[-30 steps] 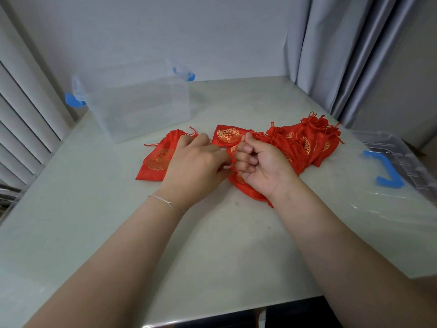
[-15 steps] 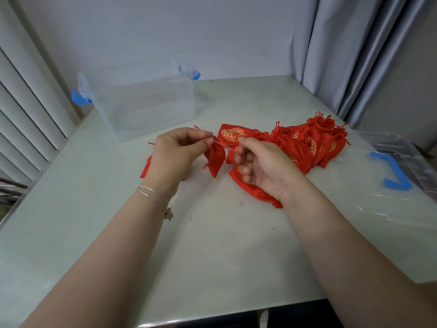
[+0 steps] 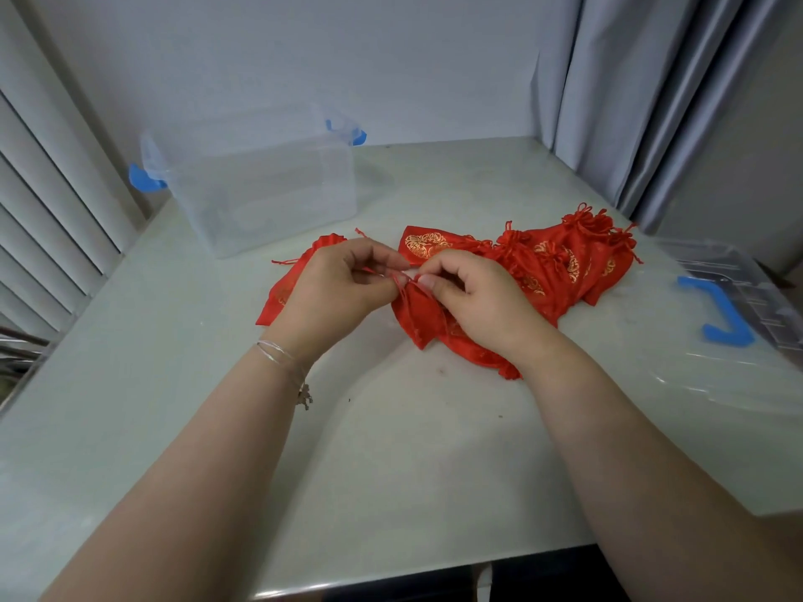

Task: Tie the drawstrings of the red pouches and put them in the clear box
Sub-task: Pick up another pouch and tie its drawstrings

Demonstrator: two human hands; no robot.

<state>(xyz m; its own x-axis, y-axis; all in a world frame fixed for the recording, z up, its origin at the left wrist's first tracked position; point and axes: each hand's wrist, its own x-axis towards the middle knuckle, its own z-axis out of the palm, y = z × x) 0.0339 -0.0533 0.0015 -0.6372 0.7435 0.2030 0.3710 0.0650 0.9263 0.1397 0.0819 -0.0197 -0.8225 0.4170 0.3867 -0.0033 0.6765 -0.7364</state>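
A red pouch with gold print hangs between my hands just above the table, its mouth gathered. My left hand pinches its drawstring from the left, and my right hand pinches the string from the right, fingertips almost touching. Another red pouch lies flat behind my left hand, partly hidden. A heap of several red pouches lies behind and to the right of my right hand. The clear box with blue handles stands open at the back left, and looks empty.
The pale table runs to a front edge near me. A clear lid with a blue handle lies at the right edge. Blinds stand at the left, a wall behind, grey curtains at the back right.
Both hands lifted one pouch off the table and pulled its drawstrings apart, then came close together again at the pouch's gathered mouth. The view shifted slightly.
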